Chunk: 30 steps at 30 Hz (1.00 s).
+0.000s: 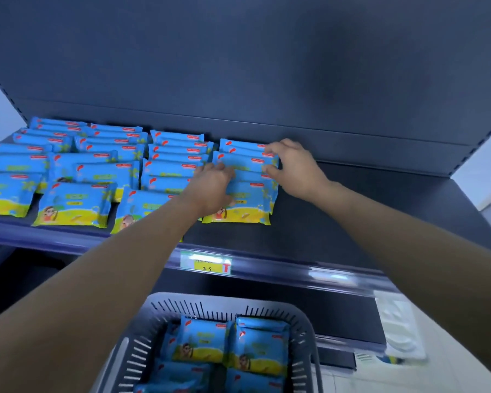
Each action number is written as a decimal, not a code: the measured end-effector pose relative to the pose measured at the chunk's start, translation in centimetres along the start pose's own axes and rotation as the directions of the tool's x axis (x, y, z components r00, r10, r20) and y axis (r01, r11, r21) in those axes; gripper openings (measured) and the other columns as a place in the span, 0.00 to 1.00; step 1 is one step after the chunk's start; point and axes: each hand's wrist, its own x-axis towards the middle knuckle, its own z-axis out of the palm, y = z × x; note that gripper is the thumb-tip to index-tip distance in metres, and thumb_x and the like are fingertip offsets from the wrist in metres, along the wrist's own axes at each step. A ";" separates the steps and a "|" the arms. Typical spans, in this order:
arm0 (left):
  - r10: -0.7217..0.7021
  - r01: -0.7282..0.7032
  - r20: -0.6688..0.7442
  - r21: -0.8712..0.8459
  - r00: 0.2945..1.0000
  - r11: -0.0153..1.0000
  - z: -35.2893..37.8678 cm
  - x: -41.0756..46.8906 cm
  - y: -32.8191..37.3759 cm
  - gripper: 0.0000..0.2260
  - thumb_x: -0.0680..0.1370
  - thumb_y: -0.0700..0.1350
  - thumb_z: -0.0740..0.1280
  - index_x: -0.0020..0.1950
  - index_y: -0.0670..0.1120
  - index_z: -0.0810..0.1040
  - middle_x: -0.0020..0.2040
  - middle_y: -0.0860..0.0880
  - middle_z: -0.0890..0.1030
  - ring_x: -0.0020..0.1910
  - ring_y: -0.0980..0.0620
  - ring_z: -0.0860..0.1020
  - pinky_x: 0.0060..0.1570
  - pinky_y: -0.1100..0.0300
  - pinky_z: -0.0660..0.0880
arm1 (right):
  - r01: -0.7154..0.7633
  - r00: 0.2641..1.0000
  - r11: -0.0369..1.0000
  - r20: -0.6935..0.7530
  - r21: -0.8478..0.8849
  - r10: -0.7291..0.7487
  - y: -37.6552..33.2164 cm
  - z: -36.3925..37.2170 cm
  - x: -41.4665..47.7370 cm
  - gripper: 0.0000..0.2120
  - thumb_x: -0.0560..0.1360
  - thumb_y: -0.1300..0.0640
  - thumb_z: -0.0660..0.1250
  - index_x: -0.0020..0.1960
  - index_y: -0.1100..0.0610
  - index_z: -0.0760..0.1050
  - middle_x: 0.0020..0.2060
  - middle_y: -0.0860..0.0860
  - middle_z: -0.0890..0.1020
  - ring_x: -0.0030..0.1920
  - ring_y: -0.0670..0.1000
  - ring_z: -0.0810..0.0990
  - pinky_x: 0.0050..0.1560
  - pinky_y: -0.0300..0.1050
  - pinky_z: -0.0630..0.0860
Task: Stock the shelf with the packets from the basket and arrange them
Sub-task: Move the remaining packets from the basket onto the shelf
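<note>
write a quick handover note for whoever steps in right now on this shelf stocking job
Left hand grips the left edge of the rightmost row of packets. Right hand grips its right edge.
Shelf: other rows fill the left side, some a bit uneven. The part right of the hands is bare.
Basket below holds several basket packets.
Left to do: square this row, stock the rest, tidy the rows.

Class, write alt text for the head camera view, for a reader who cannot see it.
A left hand and a right hand hold the sides of the rightmost row of blue packets on a dark shelf, beside other rows. Below, a grey basket holds more packets.
</note>
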 end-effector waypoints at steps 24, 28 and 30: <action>0.333 -0.406 -0.644 0.038 0.688 0.913 -3.5 -17.4 0.1 0.24 0.70 0.45 0.70 0.62 0.36 0.72 0.59 0.38 0.75 0.60 0.44 0.68 0.64 0.52 0.63 | 0.163 0.812 0.929 -0.490 -0.334 -0.318 -12.4 -1.3 -14.1 0.20 0.68 0.52 0.65 0.57 0.61 0.75 0.55 0.57 0.78 0.55 0.59 0.74 0.55 0.49 0.63; 0.348 -0.407 -0.496 -0.012 0.796 0.913 1.8 -20.2 -1.0 0.25 0.70 0.45 0.71 0.63 0.36 0.72 0.59 0.38 0.75 0.60 0.41 0.70 0.64 0.50 0.65 | 0.197 0.888 0.936 -0.352 -0.291 -0.296 -11.8 3.9 -18.0 0.18 0.69 0.54 0.61 0.55 0.61 0.77 0.51 0.57 0.80 0.51 0.59 0.78 0.52 0.49 0.67; 0.368 -0.399 -0.357 -0.014 0.858 0.917 4.9 -21.3 -1.6 0.26 0.70 0.45 0.73 0.64 0.36 0.72 0.61 0.38 0.75 0.61 0.38 0.72 0.64 0.48 0.66 | 0.222 0.935 0.934 -0.212 -0.281 -0.286 -10.8 7.3 -20.0 0.17 0.67 0.57 0.66 0.55 0.61 0.77 0.50 0.57 0.80 0.49 0.59 0.79 0.49 0.49 0.73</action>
